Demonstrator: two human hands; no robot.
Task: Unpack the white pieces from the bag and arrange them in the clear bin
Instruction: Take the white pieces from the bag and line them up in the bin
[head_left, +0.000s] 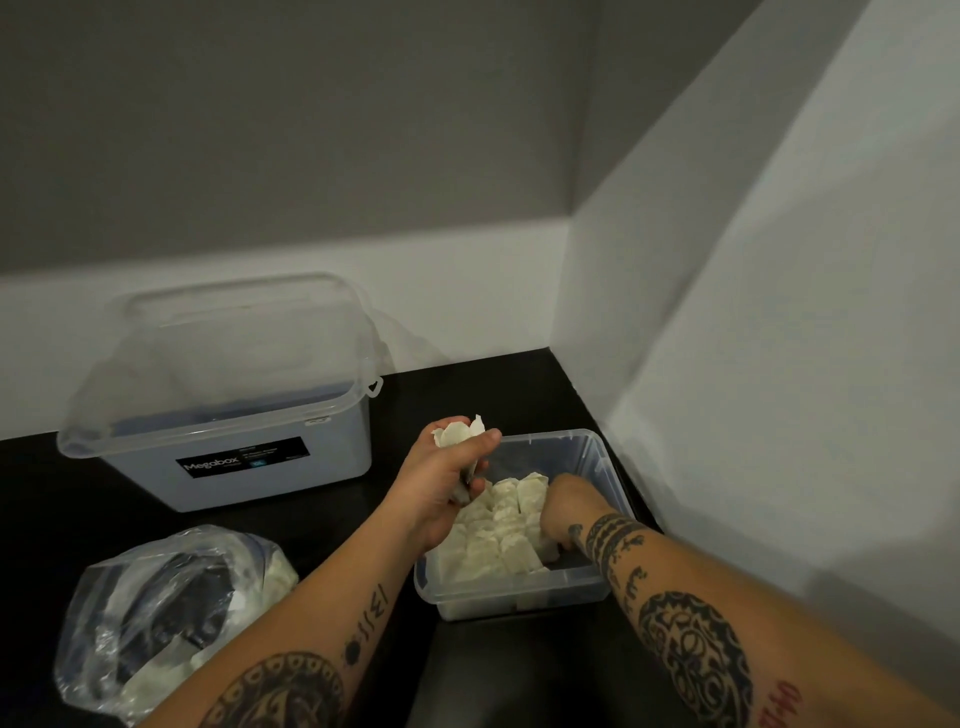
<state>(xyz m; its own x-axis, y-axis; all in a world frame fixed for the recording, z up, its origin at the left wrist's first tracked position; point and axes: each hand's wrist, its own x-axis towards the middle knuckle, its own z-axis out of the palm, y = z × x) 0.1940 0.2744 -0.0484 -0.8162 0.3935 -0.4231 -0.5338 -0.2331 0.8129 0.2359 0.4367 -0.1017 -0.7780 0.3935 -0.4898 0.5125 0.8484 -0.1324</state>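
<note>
A small clear bin (608, 470) stands on the black counter near the right wall, with several white pieces (501, 540) packed in rows inside. My left hand (441, 488) hovers over the bin's left rim and grips a bunch of white pieces (460, 431) that stick out above its fingers. My right hand (563, 506) is down inside the bin, fingers hidden among the pieces at the right side. An open clear plastic bag (156, 613) lies at the lower left with more white pieces (278, 574) in it.
A large clear lidded storage box (234, 395) with a black label stands at the back left against the wall. The black counter (524, 389) ends at a white wall on the right and behind.
</note>
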